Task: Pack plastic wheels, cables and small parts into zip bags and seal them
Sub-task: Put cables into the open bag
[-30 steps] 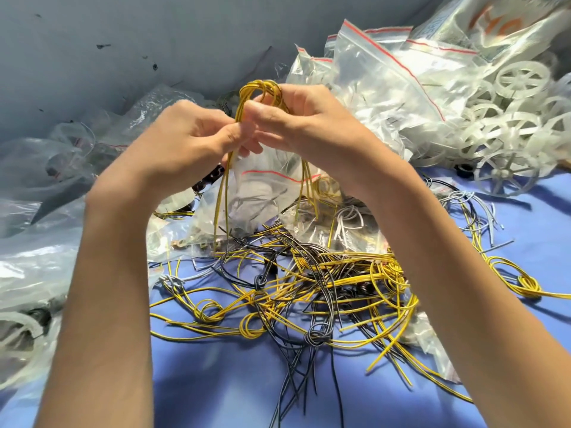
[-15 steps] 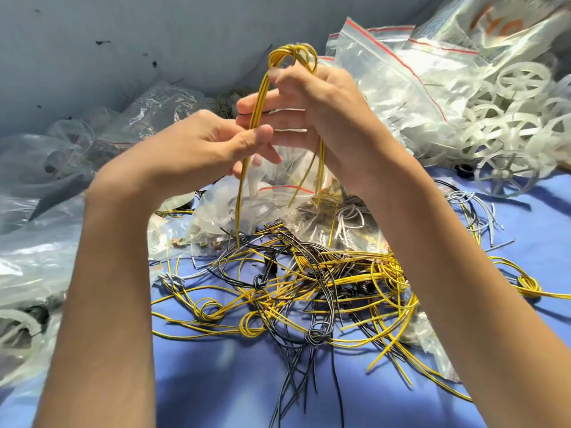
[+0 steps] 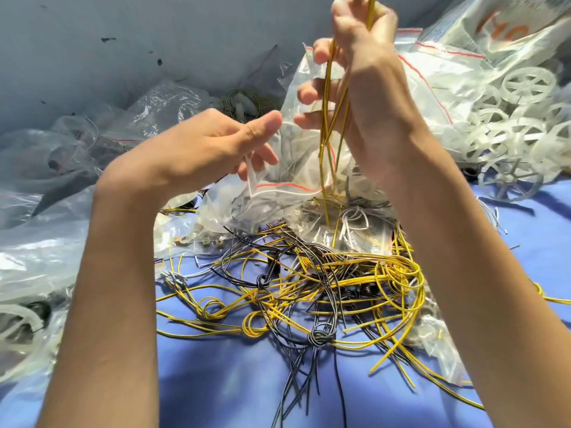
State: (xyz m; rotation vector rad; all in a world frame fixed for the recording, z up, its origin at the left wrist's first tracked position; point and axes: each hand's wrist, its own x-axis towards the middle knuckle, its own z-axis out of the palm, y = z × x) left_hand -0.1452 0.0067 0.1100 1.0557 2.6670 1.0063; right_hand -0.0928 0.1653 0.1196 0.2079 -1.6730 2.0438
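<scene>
My right hand (image 3: 364, 66) is raised high and grips a folded bundle of yellow cable (image 3: 324, 143), whose strands hang down toward a clear zip bag (image 3: 287, 199) with a red line at its mouth. Lower and to the left, my left hand (image 3: 210, 146) pinches the bag's white edge with its curled fingers while the thumb sticks out. A tangled pile of yellow, black and grey cables (image 3: 309, 288) lies on the blue surface (image 3: 231, 381) below both hands. White plastic wheels (image 3: 525, 84) are heaped at the right.
Empty zip bags (image 3: 432, 88) are stacked behind my right hand. Crumpled clear bags (image 3: 37, 257), some holding parts, fill the left side. A grey wall (image 3: 123, 41) closes off the back. Small metal parts (image 3: 197, 240) lie beside the bag.
My right hand has lifted the yellow cable bundle much higher, to the frame's top. My left hand has let go of the cable and dropped lower, keeping hold of the bag's edge.
</scene>
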